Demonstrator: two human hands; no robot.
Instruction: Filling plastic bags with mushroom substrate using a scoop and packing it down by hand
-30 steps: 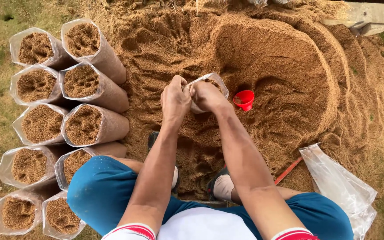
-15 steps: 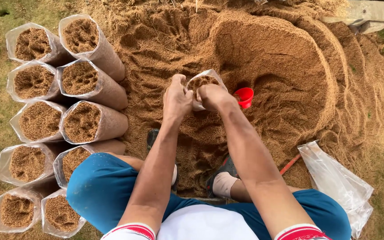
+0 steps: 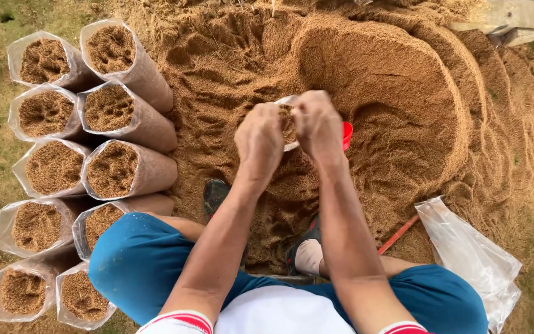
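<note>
My left hand (image 3: 259,141) and my right hand (image 3: 317,125) both grip the rim of a small clear plastic bag (image 3: 288,124) partly filled with brown sawdust-like material. The bag is held upright in front of me, over a big heap of the same brown material (image 3: 366,105). Most of the bag is hidden behind my fingers. A red scoop (image 3: 347,135) lies in the heap just right of my right hand, mostly covered by it.
Several filled clear bags (image 3: 114,170) stand packed in two rows at the left. A stack of empty clear bags (image 3: 471,256) lies at the lower right beside a red stick (image 3: 398,234). My feet and blue shorts (image 3: 137,260) are below.
My hands have stayed together on the bag's rim and pressed closer around it, so less of the bag shows. The view has shifted slightly.
</note>
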